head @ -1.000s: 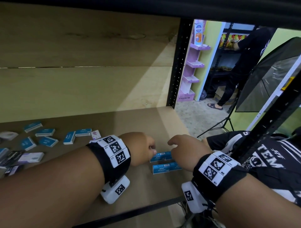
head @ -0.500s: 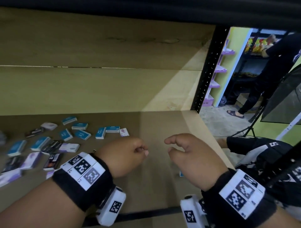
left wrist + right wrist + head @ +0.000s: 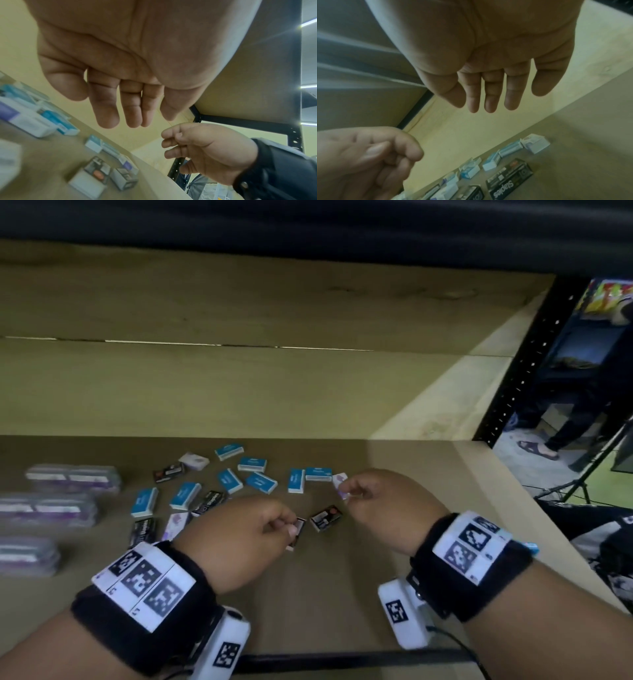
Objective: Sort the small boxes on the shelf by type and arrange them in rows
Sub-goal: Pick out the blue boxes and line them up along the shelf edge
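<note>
Small boxes lie scattered on the wooden shelf: several blue ones, black ones and white-purple ones. My left hand hovers with loosely curled fingers just over a black box. My right hand hangs beside the white-purple box at the pile's right end. In the left wrist view the left hand holds nothing. The right wrist view shows the right hand relaxed and empty above a black staples box.
Clear plastic cases are stacked at the shelf's left. The shelf's back wall rises behind the pile. A black upright post marks the right end, a black rail the front edge. A person stands beyond the post.
Both hands have left the two blue boxes at the shelf's right end and moved left to the scattered pile. The view has swung left with them, and those two boxes are out of sight.
</note>
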